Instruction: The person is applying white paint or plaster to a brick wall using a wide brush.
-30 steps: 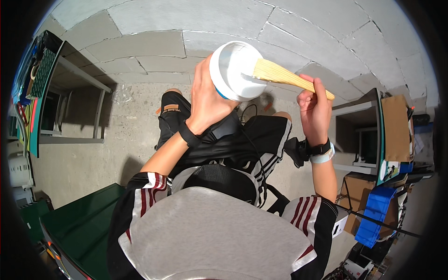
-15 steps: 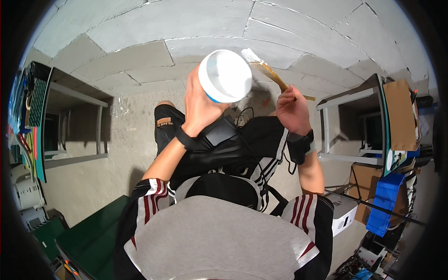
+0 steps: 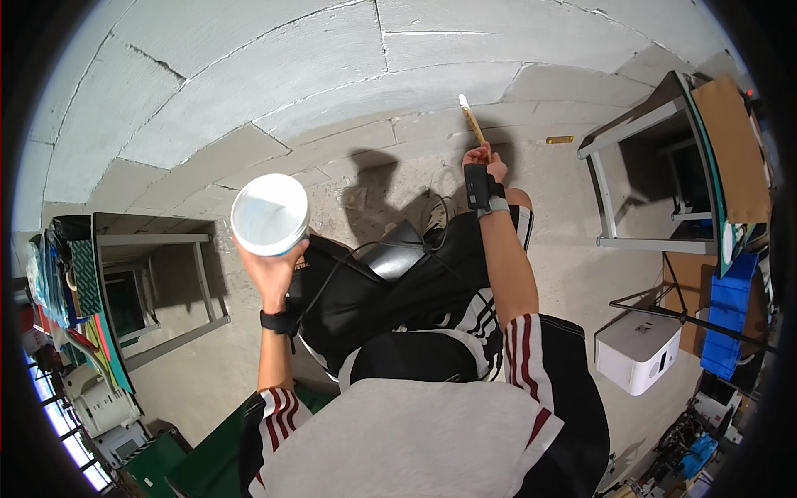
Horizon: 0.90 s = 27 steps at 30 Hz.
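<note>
My left hand is wrapped round a white plastic tub, holding it out to the left above the floor. Its open top shows pale walls inside; how much liquid it holds I cannot tell. In my right hand is a paintbrush with a wooden handle and white bristles pointing away from me. Ahead rises a block wall, coated pale grey-white above, with darker bare blocks lower down. The bristles are at the lower part of this wall; whether they touch it is unclear.
A metal-framed table stands at the left, another at the right. A white box-shaped device, a black stand and a blue bin are to the right. A small yellow object lies near the wall.
My left hand has carried the tub left and nearer to me. My right hand has moved the brush slightly left and forward, down toward the lower wall. The view has shifted.
</note>
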Available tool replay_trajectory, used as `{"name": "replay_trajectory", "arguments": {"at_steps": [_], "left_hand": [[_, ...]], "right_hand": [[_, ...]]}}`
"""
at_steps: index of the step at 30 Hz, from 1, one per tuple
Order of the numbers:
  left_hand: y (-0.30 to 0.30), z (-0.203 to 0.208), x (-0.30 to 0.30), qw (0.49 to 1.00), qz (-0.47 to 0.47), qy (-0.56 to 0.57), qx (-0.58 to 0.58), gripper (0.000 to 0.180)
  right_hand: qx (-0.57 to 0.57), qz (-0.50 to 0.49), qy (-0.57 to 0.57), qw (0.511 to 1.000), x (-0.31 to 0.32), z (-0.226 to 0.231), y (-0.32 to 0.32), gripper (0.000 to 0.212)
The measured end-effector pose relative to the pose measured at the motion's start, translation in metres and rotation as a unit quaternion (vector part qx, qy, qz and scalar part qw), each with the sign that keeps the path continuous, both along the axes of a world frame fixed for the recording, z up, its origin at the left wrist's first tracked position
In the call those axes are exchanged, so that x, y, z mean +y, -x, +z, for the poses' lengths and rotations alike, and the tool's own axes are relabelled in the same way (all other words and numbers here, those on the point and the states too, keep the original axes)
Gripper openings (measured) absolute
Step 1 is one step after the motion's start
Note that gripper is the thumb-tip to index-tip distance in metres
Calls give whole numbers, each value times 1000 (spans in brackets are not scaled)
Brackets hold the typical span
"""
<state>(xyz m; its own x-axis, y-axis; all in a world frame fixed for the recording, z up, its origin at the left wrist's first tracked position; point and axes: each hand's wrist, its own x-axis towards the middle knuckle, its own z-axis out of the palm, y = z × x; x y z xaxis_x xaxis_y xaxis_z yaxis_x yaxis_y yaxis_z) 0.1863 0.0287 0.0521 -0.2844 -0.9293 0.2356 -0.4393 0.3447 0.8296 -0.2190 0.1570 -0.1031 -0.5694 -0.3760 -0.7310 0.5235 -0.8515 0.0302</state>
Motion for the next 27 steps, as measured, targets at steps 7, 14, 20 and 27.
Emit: {"name": "replay_trajectory", "arguments": {"at_steps": [7,14,20,27], "left_hand": [[-31,-18,10,998,9,-52,-18,109],[-46,-42,28,993,30,-109,-36,104],[-52,-47,25,986,62,-151,-20,99],[-62,-56,21,987,42,-139,-67,91]], "right_hand": [[-4,-54,122,991,-29,-39,-1,35],[-54,-2,124,991,-62,-39,-13,32],[-19,81,42,996,-68,-22,-39,23],[100,30,-62,993,-31,-20,-27,23]]}}
